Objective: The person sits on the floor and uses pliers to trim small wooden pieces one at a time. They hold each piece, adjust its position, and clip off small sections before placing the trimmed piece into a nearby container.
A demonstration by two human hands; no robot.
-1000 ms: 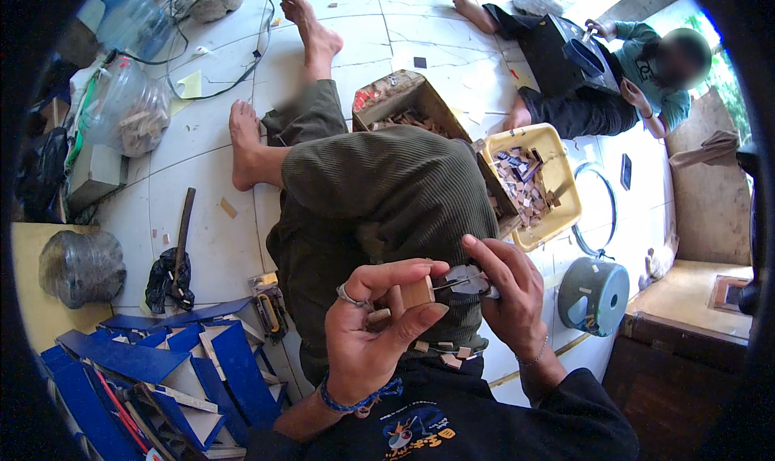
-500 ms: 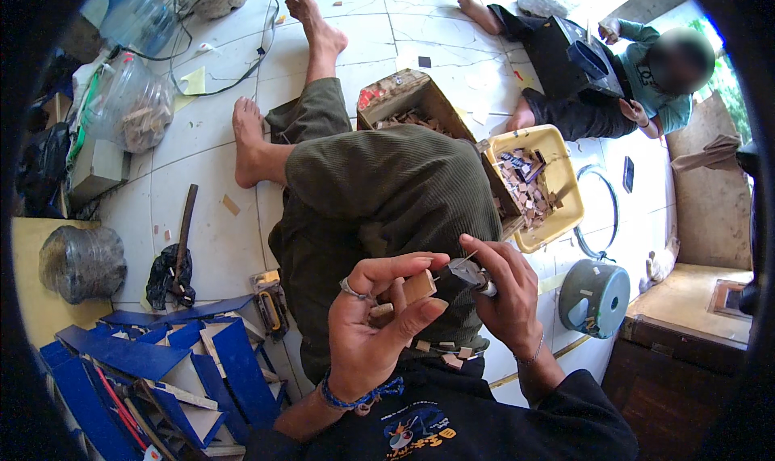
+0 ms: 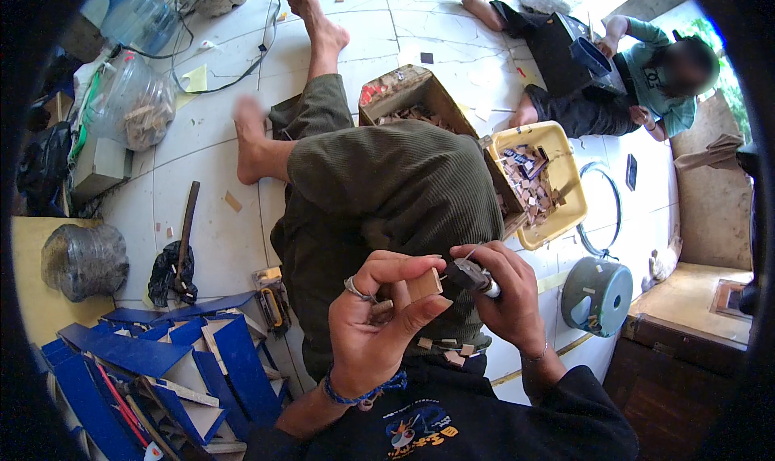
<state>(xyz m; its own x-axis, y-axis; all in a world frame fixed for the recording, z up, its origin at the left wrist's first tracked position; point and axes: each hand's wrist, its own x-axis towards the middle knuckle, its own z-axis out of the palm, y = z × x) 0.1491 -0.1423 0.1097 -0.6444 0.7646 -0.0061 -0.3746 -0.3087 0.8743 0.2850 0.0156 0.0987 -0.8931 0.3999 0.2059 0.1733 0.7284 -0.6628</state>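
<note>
Between the thumb and forefinger of my left hand is a small light-brown wooden block. More wood shows behind its curled fingers, mostly hidden. My right hand is wrapped round a pair of pliers with dark jaws and a pale handle end. The jaws point left and sit close beside the block; a thin wire-like piece seems to lie between them, too small to make out fully. On my lap just below are several small wooden pieces along a thin wire.
Ahead of my knee stand a wooden box and a yellow basin, both with wood chips. Blue panels are stacked at lower left. A green round container is at right. Another person sits at the far right.
The pliers and my right fingers have shifted slightly, and the block is tilted a little differently. My foot at left is blurred by motion. The other person's hands have moved.
</note>
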